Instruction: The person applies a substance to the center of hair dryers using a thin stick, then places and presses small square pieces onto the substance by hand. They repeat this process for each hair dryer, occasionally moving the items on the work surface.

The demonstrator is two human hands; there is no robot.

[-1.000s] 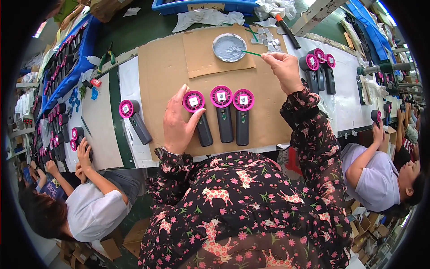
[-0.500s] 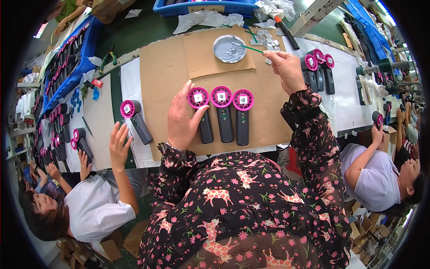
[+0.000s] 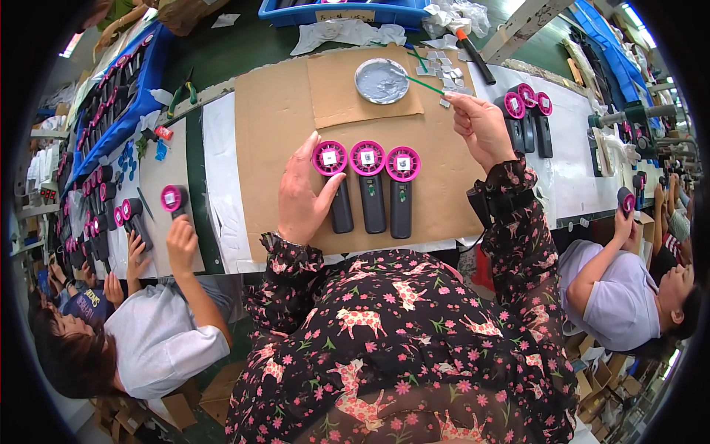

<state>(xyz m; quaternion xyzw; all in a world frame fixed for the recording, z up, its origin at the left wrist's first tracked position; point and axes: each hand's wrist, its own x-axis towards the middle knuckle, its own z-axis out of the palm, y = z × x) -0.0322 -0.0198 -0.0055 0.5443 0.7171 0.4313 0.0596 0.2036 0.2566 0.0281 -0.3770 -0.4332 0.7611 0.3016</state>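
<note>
Three handheld fans lie side by side on brown cardboard: a left fan (image 3: 341,204), a middle fan (image 3: 373,201) and a right fan (image 3: 400,207). Each has a pink round head with a white square at its centre and a dark grey handle. Beside the left fan is my left hand (image 3: 302,194), fingers stretched out, its thumb against the fan just below the head. My right hand (image 3: 481,127) pinches a thin green stick (image 3: 424,83). The stick's far end reaches into a round dish (image 3: 381,81) of grey paste, beyond the fans.
Small white squares (image 3: 446,72) lie right of the dish, near an orange-tipped black tool (image 3: 475,58). More fans (image 3: 526,118) stand at right. Blue bins hold stock at left (image 3: 122,96) and back (image 3: 344,10). At left, a co-worker's hand (image 3: 181,240) holds a fan (image 3: 174,198).
The co-worker at left has picked up the fan that lay left of the cardboard and moved it left. My right hand has drawn slightly nearer with the stick; my left hand stays put.
</note>
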